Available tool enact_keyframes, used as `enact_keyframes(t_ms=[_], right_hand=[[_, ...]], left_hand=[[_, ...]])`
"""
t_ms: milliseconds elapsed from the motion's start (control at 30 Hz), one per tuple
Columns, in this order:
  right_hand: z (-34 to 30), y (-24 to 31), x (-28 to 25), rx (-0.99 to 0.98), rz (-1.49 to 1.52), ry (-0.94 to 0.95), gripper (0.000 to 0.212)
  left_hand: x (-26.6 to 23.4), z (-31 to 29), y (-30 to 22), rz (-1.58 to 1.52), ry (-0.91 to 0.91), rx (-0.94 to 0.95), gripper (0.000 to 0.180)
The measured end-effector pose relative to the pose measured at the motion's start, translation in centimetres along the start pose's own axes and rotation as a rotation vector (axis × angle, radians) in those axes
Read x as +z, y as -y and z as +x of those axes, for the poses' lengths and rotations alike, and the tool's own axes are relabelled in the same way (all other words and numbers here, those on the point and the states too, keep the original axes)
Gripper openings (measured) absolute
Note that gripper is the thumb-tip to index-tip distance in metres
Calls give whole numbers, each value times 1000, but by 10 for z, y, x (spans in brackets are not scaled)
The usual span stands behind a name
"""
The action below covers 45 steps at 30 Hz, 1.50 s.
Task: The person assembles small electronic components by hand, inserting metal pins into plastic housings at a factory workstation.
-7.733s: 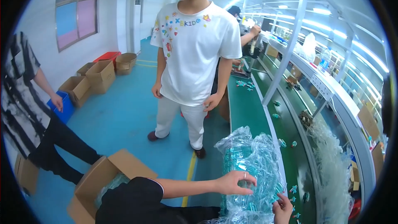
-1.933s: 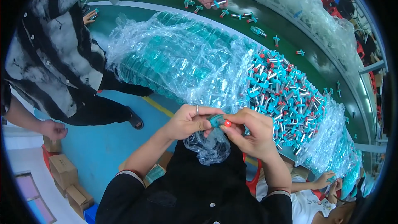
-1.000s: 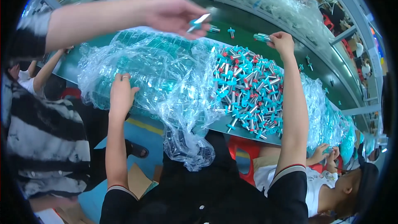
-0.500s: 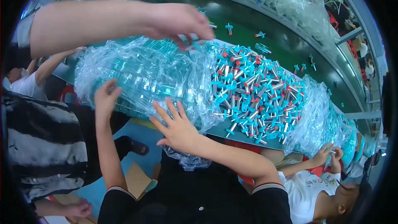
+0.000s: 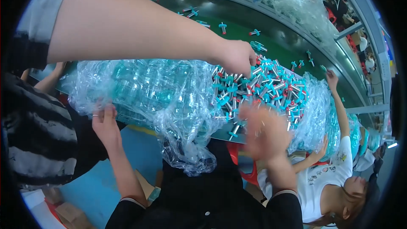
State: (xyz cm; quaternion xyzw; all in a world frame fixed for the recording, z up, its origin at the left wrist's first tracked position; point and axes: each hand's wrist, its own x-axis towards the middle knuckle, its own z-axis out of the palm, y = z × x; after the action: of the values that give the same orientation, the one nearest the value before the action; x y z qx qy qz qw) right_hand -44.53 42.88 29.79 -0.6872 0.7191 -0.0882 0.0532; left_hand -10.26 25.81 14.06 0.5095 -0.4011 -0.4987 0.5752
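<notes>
A clear plastic bag of teal, clear-walled parts lies along the bench, its loose end hanging over the near edge. My left hand is at the bag's near left edge, fingers bent and closed against the film. Right of the bag lies a heap of small metal-barrelled parts with teal cross-shaped collars and red ends. My right hand, smeared by motion, is over the heap's near edge; its fingers cannot be made out. A co-worker's hand reaches in from the left, closed at the heap's far side.
Loose parts lie on the green conveyor belt beyond the bench. More plastic-wrapped parts stand right of the heap. A co-worker in a white shirt sits at the right, one arm raised toward the belt. A red stool is beside me.
My right hand has moved right, off the bag to the heap. My left hand has lowered slightly to the bag's edge. The co-worker's hand from the left has moved right onto the heap.
</notes>
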Motion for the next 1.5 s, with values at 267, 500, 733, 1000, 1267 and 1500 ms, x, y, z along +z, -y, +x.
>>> enact_keyframes(t_ms=[267, 500, 733, 1000, 1267, 1500], right_hand=[[228, -276, 69, 788, 114, 106, 36], [267, -308, 122, 956, 100, 175, 41], [264, -284, 130, 847, 20, -16, 31], [271, -312, 172, 623, -136, -239, 27], [225, -128, 48, 136, 760, -136, 13], [94, -1, 24, -33, 1170, 93, 15]], left_hand=[[34, -29, 16, 64, 75, -28, 26], [24, -111, 0, 153, 117, -249, 34], [80, -61, -30, 178, 331, 174, 47], [89, -88, -21, 354, 545, 171, 48], [98, -54, -31, 280, 542, 154, 52], [111, -44, -34, 112, 661, 309, 51]])
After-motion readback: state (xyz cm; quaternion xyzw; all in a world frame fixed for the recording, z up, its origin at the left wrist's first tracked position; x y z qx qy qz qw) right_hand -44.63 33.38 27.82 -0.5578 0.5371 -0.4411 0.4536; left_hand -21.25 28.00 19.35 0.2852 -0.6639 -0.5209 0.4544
